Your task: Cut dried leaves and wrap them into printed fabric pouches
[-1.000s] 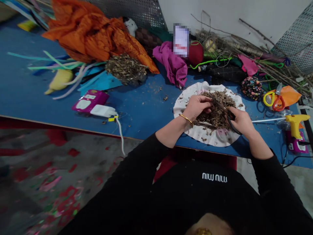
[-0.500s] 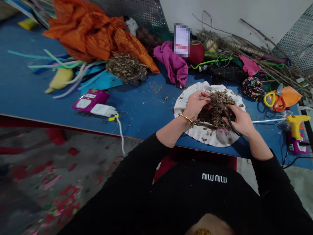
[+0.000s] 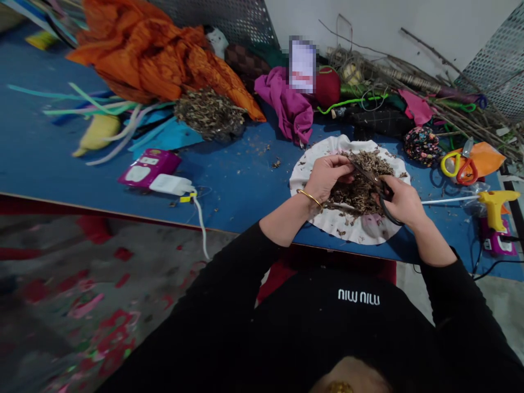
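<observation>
In the head view, the right hand (image 3: 403,199) holds a pair of black scissors (image 3: 375,180), its fingers wrapped about the handle loops and the blades pointing toward the left hand. The left hand (image 3: 325,177) is just beside the blade tips, its fingers bent and bunched; whether they pinch a small scrap cannot be told. A gold bangle (image 3: 309,198) circles the left wrist. Beneath both hands, brown dry scraps (image 3: 357,197) lie heaped on a round white cloth (image 3: 354,233), which rests at the near edge of the blue worktop (image 3: 245,180). To its right are a floral bundle (image 3: 421,146), scissors with yellow and red handles (image 3: 466,173) and a yellow glue gun (image 3: 494,210). Purple fabric (image 3: 286,106) lies just beyond the cloth's far left side.
</observation>
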Demonstrator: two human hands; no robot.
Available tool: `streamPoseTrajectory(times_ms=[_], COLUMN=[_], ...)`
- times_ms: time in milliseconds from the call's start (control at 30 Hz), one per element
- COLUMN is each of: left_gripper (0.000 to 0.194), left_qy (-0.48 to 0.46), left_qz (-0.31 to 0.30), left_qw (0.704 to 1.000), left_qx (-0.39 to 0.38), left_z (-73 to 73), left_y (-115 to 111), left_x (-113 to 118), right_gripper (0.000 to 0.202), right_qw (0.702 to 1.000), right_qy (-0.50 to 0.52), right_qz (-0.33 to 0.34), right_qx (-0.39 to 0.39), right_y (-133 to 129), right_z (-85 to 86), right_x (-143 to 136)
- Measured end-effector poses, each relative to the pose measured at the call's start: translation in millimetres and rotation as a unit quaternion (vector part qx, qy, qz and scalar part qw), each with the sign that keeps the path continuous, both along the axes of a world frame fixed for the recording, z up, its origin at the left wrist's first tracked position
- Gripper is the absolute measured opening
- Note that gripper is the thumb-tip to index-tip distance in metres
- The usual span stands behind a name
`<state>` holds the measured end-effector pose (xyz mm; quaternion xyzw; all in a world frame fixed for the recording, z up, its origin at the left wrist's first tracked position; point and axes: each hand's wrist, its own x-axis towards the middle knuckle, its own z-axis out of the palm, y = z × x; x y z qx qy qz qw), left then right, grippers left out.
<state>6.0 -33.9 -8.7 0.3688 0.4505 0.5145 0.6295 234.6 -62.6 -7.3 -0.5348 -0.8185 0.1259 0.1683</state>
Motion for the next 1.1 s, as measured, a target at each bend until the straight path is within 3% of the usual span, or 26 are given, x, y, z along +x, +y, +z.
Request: streamPoseTrajectory(times_ms=[133, 467, 567, 700, 867, 1000, 1100], left_gripper=[0.019, 0.023, 0.017, 0.010, 0.013, 0.015, 0.003], left_qy=[0.024, 0.022, 0.040, 0.118, 0.289, 0.374, 0.432], left_qz=[-0.018, -0.010, -0.010, 0.014, 0.007, 0.012, -0.056], left_qw=[0.999, 0.999, 0.999, 0.991, 0.933, 0.883, 0.841], left_qx=[-0.026, -0.021, -0.006, 0.059, 0.214, 0.284, 0.321], left_z=[-1.4, 0.9, 0.6, -3.5, -4.1, -0.3, -1.9], left_y=[-0.1, 0.0, 0.2, 2.6, 2.6, -1.4, -1.9], left_x=[0.8, 0.1, 0.4, -2.1, -9.2, -10.8, -10.3], right_gripper=[0.052, 0.034, 0.032, 0.045, 0.058, 0.058, 0.058], right_qw=[1.000, 1.000, 1.000, 0.999, 0.995, 0.991, 0.991], right_qy=[-0.018, -0.018, -0.004, 0.018, 0.000, -0.021, -0.043], right_qz=[0.008, 0.018, 0.011, -0.022, -0.065, -0.089, -0.089], right_qx=[0.002, -0.008, -0.019, 0.015, 0.073, 0.093, 0.086], right_y=[-1.1, -1.1, -0.3, 1.1, 3.5, 5.5, 5.7], right_z=[-0.5, 2.8, 4.0, 5.3, 10.0, 11.0, 11.5], right_x=[-2.2, 0.6, 0.6, 4.0, 9.7, 13.8, 14.9])
